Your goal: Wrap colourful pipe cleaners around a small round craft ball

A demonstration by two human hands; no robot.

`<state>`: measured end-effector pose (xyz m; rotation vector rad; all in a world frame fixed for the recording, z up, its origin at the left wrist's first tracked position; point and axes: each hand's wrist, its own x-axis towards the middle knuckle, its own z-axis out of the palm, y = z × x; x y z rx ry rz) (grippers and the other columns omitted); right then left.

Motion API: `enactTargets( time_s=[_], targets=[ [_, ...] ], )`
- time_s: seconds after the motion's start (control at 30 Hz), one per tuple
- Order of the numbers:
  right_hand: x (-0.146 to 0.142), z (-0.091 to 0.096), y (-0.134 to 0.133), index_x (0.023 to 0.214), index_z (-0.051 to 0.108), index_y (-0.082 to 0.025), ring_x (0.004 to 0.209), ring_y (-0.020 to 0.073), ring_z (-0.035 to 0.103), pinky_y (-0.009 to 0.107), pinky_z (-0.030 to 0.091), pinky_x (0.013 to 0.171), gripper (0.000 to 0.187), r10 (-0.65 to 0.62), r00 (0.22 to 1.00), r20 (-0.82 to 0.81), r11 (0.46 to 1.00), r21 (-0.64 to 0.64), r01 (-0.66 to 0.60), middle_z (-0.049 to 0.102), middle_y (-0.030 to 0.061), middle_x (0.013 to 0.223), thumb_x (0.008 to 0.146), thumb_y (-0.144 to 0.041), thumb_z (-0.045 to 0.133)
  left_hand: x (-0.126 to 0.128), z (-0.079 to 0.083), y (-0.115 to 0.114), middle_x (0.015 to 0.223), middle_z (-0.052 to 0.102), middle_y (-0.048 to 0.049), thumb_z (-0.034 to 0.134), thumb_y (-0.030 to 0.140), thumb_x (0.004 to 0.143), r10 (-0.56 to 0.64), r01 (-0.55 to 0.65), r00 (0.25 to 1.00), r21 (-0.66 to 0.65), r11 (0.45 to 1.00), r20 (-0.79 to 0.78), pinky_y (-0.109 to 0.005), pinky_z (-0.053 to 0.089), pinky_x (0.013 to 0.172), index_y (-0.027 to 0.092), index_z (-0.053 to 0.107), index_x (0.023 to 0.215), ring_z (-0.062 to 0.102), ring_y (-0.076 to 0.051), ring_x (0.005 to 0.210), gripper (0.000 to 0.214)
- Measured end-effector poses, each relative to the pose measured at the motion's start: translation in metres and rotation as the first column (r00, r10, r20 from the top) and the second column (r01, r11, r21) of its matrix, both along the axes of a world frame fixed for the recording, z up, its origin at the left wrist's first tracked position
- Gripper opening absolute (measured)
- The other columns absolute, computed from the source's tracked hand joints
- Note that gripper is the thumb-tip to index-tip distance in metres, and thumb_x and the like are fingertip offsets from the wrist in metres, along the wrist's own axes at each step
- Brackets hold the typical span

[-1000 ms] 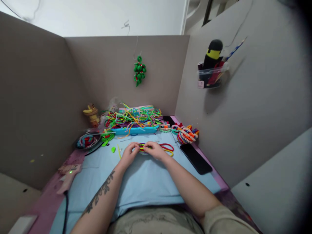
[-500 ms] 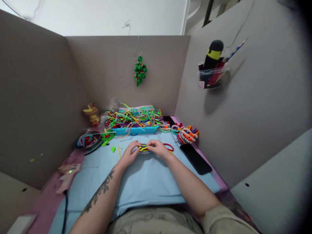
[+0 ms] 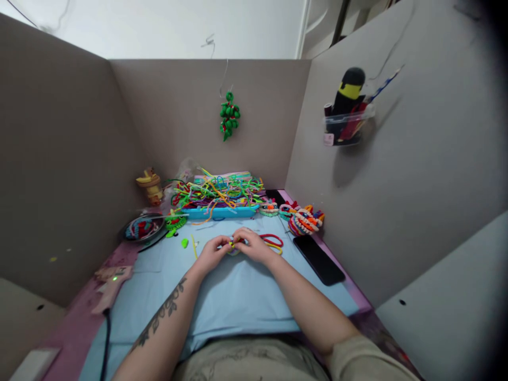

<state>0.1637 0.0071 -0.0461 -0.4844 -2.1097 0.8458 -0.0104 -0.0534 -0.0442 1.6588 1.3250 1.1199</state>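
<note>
Over the middle of the blue cloth (image 3: 238, 301), my left hand (image 3: 213, 254) and my right hand (image 3: 252, 245) meet with their fingers closed. Between them is a small multicoloured pipe-cleaner piece (image 3: 233, 252), with yellow, green and purple showing; the fingers cover most of it. Both hands pinch this piece. Just right of my right hand, red and yellow pipe cleaners (image 3: 278, 237) stick out in loops; whether they join the piece is hidden. To the left of my left hand lie a short yellow pipe cleaner (image 3: 194, 246) and a bright green bit (image 3: 184, 243).
A blue tray (image 3: 222, 212) heaped with tangled pipe cleaners stands at the back. Finished woven pieces (image 3: 305, 220) and a black phone (image 3: 318, 259) lie right. A pink glue gun (image 3: 112, 288) and a round dish (image 3: 143, 228) are left. Grey panels (image 3: 206, 106) enclose the table.
My right hand has shifted slightly left, closer to my left hand, covering more of the piece. More of the red and yellow loops now shows beside it. The view has shifted a little.
</note>
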Motion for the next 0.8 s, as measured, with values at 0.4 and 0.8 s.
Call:
enactTargets(
  time_s=[0.4,0.8],
  targets=[
    [-0.0028,0.004,-0.0058,0.074,0.052,-0.019,0.077,0.0153,0.051,0.027,0.039,0.072,0.009,-0.085,0.995,0.053,0.991,-0.095,0.09,0.054,0.0,0.077,0.078,-0.011,0.05,0.0021,-0.0031,-0.0004,0.079,0.069,-0.0055,0.058,0.04,0.078,-0.008,0.007,0.999,-0.016,1.0,-0.032,-0.027,0.048,0.068,0.013,0.067,0.082,0.06,-0.017,0.071,0.029],
    [0.0023,0.0038,-0.0008,0.074,0.058,-0.018,0.082,0.0153,0.053,0.028,0.04,0.077,0.01,-0.062,0.998,0.033,0.997,-0.045,0.063,0.058,0.0009,0.08,0.076,-0.01,0.054,0.0023,-0.0069,0.001,0.082,0.069,-0.0062,0.057,0.037,0.078,0.045,-0.043,0.997,0.033,0.999,-0.067,-0.029,0.049,0.07,0.013,0.066,0.084,0.062,-0.018,0.076,0.026]
  ],
)
